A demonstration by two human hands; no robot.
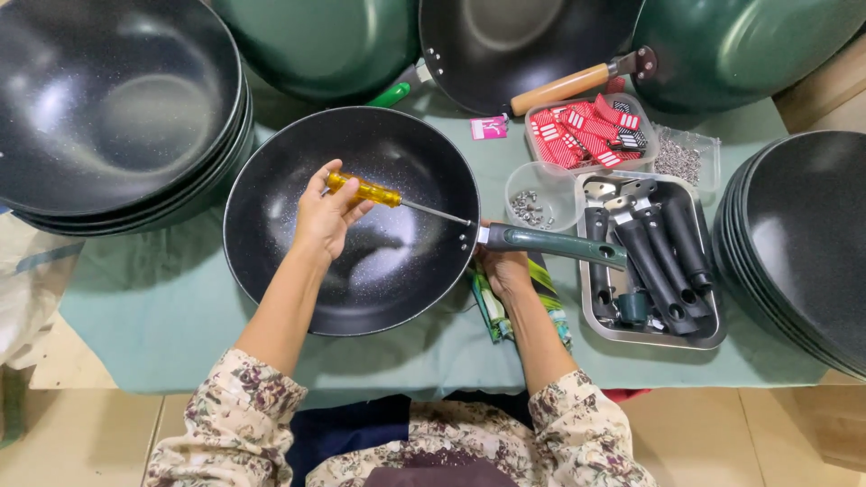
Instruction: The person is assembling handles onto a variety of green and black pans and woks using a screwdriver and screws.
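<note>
Black wok sits mid-desk on the pale green cloth, towards the near edge. Left hand is closed round the yellow grip of a screwdriver — shaft runs across the inside of the pan w/ the tip at the rim where the green handle joins. Right hand is under that joint, fingers curled against the handle base and pan edge, gripping there; exact finger hold partly hidden. Handle points towards the desk's right side, over a metal tray of black handles. Just behind the tray: a small clear bowl of screws, a clear box of red-and-white tags, and a bag of small metal bits. Folded green packet lies under the right wrist. Far-left corner — a stack of black woks; right edge has another stack. Along the far edge: green pans upside down and one wok w/ a wooden handle.
</note>
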